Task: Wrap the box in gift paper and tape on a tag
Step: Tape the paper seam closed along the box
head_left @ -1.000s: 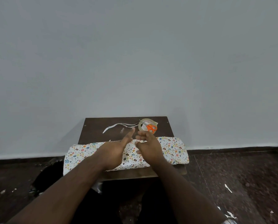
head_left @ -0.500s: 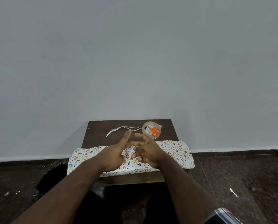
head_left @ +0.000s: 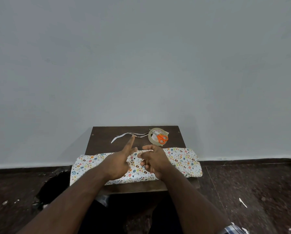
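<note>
We see the box wrapped in gift paper [head_left: 180, 162] lying lengthwise across the near part of a small dark wooden table [head_left: 104, 141], its patterned paper white with small coloured shapes, its ends reaching past the table's left and right edges. Above the middle of it we hold both hands. Our left hand [head_left: 119, 163] has its index finger stretched straight out toward the far side of the table, and its other fingers are loosely bent; it grasps nothing that we can make out. Our right hand [head_left: 155, 162] sits just beside it, fingers relaxed and slightly curled, thumb pointing toward the left hand; whether a small piece of tape clings between the fingertips we cannot tell. Farther back on the table lies a roll of clear tape [head_left: 151, 138], and orange-handled scissors [head_left: 161, 138] rest on top of it. A thin strip of paper [head_left: 122, 136] trails leftward from the roll. A plain grey wall [head_left: 141, 56] rises behind the table, and a dark speckled floor [head_left: 251, 191] with a few white scraps [head_left: 243, 202] spreads around it.
</note>
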`<state>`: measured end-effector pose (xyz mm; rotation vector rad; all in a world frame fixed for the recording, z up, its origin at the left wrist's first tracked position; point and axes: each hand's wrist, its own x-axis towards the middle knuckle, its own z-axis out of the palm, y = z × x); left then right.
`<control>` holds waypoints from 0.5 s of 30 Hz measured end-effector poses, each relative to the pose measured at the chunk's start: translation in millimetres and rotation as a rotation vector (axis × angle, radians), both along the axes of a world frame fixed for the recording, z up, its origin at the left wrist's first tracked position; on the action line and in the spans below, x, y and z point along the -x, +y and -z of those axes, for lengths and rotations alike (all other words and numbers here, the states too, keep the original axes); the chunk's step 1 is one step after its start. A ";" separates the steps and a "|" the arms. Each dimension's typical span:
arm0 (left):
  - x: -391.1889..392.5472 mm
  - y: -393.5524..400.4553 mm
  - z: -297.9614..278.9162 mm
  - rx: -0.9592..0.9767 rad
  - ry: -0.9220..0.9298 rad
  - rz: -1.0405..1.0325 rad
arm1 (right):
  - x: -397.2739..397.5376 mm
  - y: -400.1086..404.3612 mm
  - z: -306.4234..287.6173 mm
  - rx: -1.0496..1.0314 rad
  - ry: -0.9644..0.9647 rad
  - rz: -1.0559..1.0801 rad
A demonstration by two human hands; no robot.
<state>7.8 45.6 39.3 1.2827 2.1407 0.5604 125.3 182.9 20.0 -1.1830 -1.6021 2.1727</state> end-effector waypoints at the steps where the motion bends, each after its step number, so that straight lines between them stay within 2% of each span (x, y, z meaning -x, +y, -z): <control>1: -1.0 0.3 -0.1 0.002 0.019 0.000 | -0.8 -0.2 -0.6 -0.001 -0.008 0.012; 6: -2.6 7.3 6.3 0.086 0.190 0.017 | -15.9 6.6 -9.0 -0.131 -0.100 0.010; 11: -17.6 28.5 3.9 0.219 0.533 0.102 | -50.7 23.2 -12.7 -0.579 -0.191 0.165; 15: -27.1 41.9 5.7 0.274 0.634 0.151 | -64.5 23.0 -6.2 -0.842 -0.310 0.040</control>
